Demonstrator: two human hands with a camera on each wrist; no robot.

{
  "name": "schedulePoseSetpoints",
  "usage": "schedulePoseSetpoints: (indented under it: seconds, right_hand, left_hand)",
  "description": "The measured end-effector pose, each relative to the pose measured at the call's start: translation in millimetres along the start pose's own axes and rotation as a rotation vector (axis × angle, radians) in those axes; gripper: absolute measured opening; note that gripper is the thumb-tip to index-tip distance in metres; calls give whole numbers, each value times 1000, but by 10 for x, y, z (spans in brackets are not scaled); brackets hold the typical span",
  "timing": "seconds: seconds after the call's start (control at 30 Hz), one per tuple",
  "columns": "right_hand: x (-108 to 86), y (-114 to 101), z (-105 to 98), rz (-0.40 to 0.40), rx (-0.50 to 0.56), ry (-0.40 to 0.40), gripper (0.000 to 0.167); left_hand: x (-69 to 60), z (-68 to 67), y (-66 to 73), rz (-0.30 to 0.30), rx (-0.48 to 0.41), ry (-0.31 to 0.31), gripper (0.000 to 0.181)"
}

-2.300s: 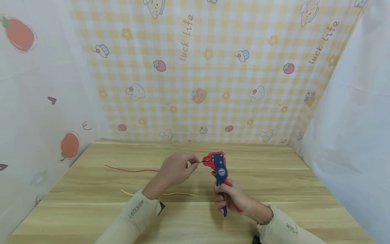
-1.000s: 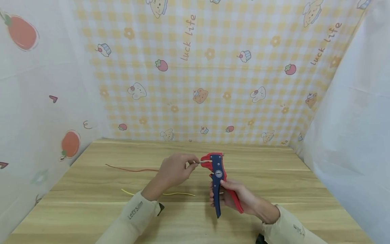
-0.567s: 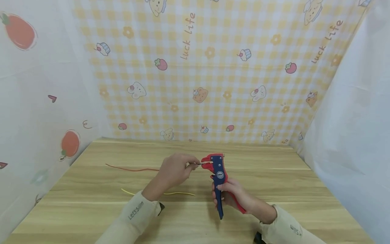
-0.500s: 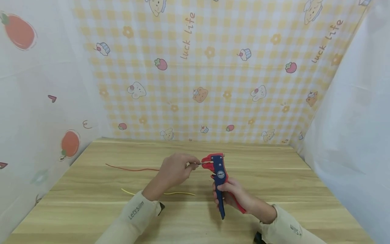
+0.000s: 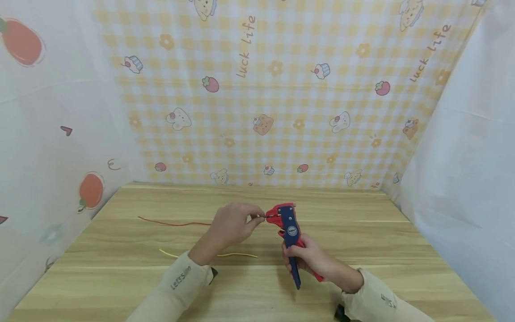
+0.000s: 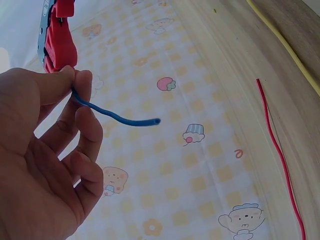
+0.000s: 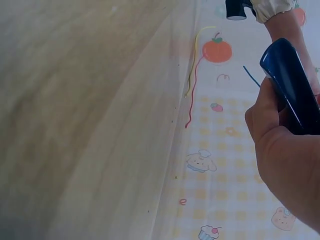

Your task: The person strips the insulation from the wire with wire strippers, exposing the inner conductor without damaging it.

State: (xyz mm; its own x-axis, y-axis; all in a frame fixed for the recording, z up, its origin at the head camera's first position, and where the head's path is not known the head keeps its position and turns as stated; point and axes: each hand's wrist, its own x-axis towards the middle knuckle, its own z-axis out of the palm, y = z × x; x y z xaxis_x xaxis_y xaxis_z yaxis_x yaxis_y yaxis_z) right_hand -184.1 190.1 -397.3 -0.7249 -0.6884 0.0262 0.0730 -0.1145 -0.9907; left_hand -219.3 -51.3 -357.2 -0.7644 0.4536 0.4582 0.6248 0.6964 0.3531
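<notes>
A blue wire [image 6: 120, 119] is pinched between the thumb and index finger of my left hand [image 5: 233, 227], its tail hanging free in the left wrist view. The wire's other end runs into the nose of a red and dark-blue wire stripper [image 5: 290, 223]. My right hand [image 5: 315, 260] grips that tool by its handles, fingers wrapped round them, above the table. In the right wrist view a dark-blue handle [image 7: 290, 85] sticks out past the right hand's fingers. The wire's end inside the tool is hidden.
A red wire [image 5: 177, 224] and a yellow wire [image 5: 237, 255] lie on the wooden table [image 5: 362, 232], partly hidden behind the left arm. Tiny specks lie on the wood. A yellow-checked cloth [image 5: 261, 89] hangs behind, with white cloth at both sides.
The wire stripper's handles have come closer together as my right hand squeezes, and the slot at its nose has narrowed round the wire. My left hand has stayed nearly still.
</notes>
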Motion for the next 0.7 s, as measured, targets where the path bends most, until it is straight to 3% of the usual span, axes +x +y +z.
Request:
schedulePoseSetpoints:
  seconds: [0.13, 0.33, 0.7]
  right_hand:
    - [2, 17, 13, 14, -36, 46, 6]
    - [41, -12, 8, 31, -77, 140, 5]
    - [31, -19, -18, 34, -6, 49, 5]
  left_hand:
    - [0, 24, 3, 0, 18, -14, 9]
    - [16, 15, 12, -8, 33, 13, 9]
    - [10, 26, -19, -45, 32, -24, 9]
